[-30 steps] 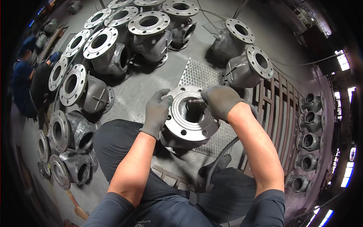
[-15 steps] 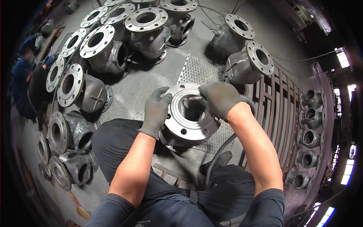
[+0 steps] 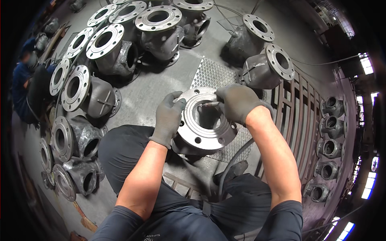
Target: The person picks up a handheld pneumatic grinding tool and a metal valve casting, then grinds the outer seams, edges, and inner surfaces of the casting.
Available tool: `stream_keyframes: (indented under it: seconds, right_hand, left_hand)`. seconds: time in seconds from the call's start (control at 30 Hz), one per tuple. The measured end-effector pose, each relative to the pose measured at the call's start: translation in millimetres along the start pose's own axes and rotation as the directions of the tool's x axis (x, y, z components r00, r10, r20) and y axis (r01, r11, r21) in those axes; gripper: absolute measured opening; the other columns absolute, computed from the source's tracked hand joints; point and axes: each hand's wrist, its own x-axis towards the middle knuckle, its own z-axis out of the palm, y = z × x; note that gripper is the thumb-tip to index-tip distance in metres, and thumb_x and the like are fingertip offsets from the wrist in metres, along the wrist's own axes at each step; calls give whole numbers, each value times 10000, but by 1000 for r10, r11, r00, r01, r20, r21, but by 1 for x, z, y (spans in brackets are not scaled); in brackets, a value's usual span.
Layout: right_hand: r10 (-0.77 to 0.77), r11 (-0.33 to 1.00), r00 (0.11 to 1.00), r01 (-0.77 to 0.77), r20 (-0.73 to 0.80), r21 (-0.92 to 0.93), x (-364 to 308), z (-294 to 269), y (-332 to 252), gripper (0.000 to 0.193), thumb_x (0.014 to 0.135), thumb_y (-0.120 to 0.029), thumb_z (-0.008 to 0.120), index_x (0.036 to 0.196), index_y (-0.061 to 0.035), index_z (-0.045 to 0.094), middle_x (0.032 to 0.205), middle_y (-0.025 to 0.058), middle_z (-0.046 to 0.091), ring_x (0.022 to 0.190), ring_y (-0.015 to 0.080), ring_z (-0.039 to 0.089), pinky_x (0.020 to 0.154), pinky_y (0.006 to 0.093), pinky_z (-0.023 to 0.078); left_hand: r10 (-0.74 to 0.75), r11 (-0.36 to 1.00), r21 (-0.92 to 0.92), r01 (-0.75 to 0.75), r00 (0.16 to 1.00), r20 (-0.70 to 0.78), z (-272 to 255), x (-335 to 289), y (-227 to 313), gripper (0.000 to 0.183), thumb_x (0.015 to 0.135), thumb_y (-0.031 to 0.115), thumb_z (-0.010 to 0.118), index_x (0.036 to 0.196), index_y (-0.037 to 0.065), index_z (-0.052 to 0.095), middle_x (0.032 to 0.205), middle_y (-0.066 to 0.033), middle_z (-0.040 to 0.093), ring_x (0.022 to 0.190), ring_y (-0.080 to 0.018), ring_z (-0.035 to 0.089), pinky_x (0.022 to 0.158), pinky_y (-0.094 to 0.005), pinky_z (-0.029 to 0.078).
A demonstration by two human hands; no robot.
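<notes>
Between my knees stands a grey cast-metal valve body (image 3: 187,130), its round bolt-holed flange facing up. My left hand (image 3: 168,119), in a grey glove, grips the left edge of this flange. In my gloved right hand (image 3: 239,103), at the flange's far right, is a slim hand grinder (image 3: 212,104); its tip reaches into the bore near the far inner edge. My palm hides most of the tool's body. A dark hose (image 3: 235,160) runs from beside my right wrist down toward my leg.
Several flanged valve bodies (image 3: 159,38) crowd the floor ahead and left. Two more (image 3: 261,70) stand ahead right, by a metal rack (image 3: 295,116). Textured plate (image 3: 211,72) lies beyond my workpiece. Small castings (image 3: 330,148) line the far right. Another person (image 3: 26,92) is at far left.
The surroundings and the workpiece appear shifted slightly to the right. Both hands keep their places on the flange and the grinder, with the tip still inside the bore.
</notes>
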Motion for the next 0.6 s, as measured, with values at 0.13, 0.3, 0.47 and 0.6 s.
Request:
stream_keyframes:
  seconds: [0.13, 0.3, 0.47, 0.6]
  right_hand:
    - [-6, 999, 999, 8, 44, -43, 6, -4, -5, 192, 948, -218, 730, 1082, -88, 775, 1040, 199, 777, 1047, 416, 739, 918, 514, 576]
    - [0, 999, 997, 3, 81, -40, 11, -6, 0, 218, 930, -231, 746, 1090, -90, 785, 1049, 204, 781, 1036, 418, 742, 916, 507, 581]
    - [-20, 1000, 997, 18, 70, 18, 12, -9, 6, 208, 921, -230, 756, 1075, -93, 784, 1021, 207, 778, 1022, 416, 743, 906, 505, 582]
    - [-35, 991, 985, 57, 169, -124, 23, -3, 3, 199, 906, -220, 766, 1053, -86, 781, 1018, 194, 778, 1029, 407, 745, 897, 503, 585]
  left_hand:
    - [33, 998, 51, -33, 999, 0, -6, 1, -8, 428, 1031, 178, 667, 1388, -58, 661, 1082, -157, 780, 893, -161, 719, 791, -301, 575]
    - [4, 1000, 29, -4, 1000, 1, -5, 1, -5, 424, 1031, 184, 669, 1388, -45, 665, 1063, -141, 781, 846, -146, 716, 672, -295, 566]
    - [-85, 996, 27, 84, 996, 37, 2, -7, 12, 478, 1032, 163, 650, 1430, -100, 616, 1205, -158, 749, 1068, -178, 690, 970, -314, 538]
    - [-17, 999, 40, 16, 1000, 18, -4, -4, 3, 474, 1027, 182, 668, 1427, -70, 632, 1117, -150, 768, 966, -161, 705, 857, -292, 549]
